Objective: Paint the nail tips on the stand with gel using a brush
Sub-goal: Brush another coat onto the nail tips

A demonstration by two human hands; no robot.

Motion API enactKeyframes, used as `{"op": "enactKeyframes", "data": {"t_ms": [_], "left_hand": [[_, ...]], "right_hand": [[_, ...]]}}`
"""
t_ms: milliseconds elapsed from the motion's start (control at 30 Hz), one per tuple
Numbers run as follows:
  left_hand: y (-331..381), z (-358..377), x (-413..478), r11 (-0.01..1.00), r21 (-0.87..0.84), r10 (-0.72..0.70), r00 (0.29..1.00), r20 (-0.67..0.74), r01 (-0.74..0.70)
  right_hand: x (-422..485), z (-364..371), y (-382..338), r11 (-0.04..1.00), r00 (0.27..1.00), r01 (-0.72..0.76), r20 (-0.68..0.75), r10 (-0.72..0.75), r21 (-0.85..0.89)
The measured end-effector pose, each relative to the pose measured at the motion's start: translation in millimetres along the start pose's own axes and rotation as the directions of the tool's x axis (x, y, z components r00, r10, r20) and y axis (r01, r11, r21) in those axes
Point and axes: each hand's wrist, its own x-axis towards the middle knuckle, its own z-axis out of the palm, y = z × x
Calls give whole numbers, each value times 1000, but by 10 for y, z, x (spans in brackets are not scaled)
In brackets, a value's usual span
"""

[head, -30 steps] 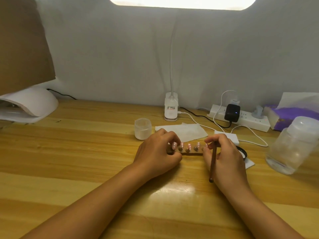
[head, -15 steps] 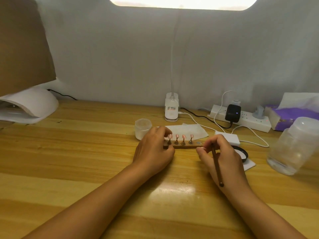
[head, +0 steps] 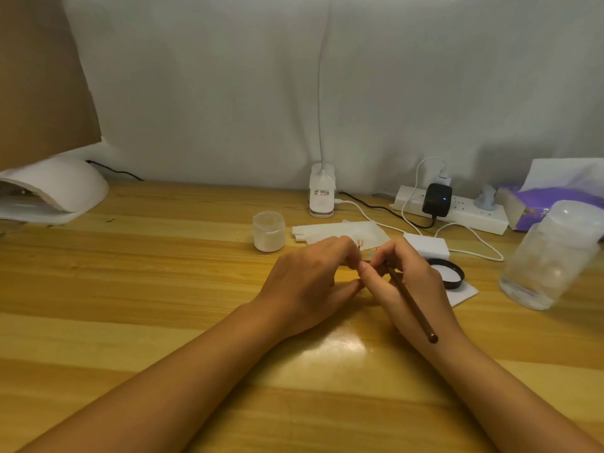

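Nearby, a jar holds pale gel; right-hand fingers grip the brush, left fingers curled, grip unclear.

The stand is almost wholly hidden behind both hands, only one nail tip showing.

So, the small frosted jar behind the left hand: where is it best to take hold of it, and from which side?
Grip the small frosted jar around its round side wall, coming from above and from the near side. It stands upright and has no handle, and its top looks open, so a wrap around the wall seems safest. The left hand is nearest but holds something at its fingertips; the right hand holds the brush.
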Motion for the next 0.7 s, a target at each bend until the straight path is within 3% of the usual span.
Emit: {"op": "enactKeyframes", "data": {"t_ms": [300, 533, 700], "left_hand": [[-119, 37, 1, 968, -235, -63, 994, 91, 83], [-167, 72, 11, 951, -284, -104, 991, 88, 125], [-188, 77, 11, 945, -284, -132, 983, 126, 163]], "right_hand": [[-5, 12, 5, 1000, 999, -2, 43, 2, -17], [-16, 4, -13, 1000, 995, 8, 95, -10, 24], [13, 3, -17, 996, 998, -70, 5, 70, 55]]}}
